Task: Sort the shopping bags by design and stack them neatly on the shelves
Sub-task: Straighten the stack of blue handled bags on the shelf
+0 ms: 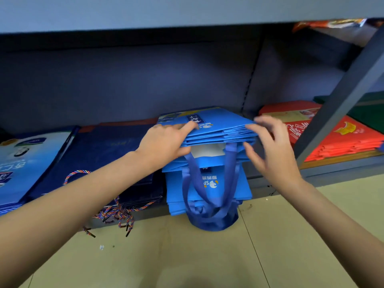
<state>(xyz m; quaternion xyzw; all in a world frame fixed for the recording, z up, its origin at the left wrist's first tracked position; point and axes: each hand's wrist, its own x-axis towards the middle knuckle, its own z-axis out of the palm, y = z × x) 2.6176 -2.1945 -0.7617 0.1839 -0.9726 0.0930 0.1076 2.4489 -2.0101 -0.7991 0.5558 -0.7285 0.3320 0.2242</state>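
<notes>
A stack of bright blue shopping bags (218,129) lies on the low shelf (340,166), its dark blue handles (209,196) hanging over the front edge toward the floor. My left hand (166,142) grips the upper bundle's left side, fingers on top and thumb underneath, so that part is lifted off the bags below. My right hand (270,146) is at the bundle's right edge, fingers spread, fingertips touching the top corner, thumb near the lower layers.
Left of the blue stack lie dark navy bags (104,154) with braided rope handles (116,213), then light blue printed bags (27,161). Red bags (340,140) fill the right bay behind a slanted grey upright (345,98). An upper shelf (187,15) hangs overhead. Beige tiled floor (187,256) lies below.
</notes>
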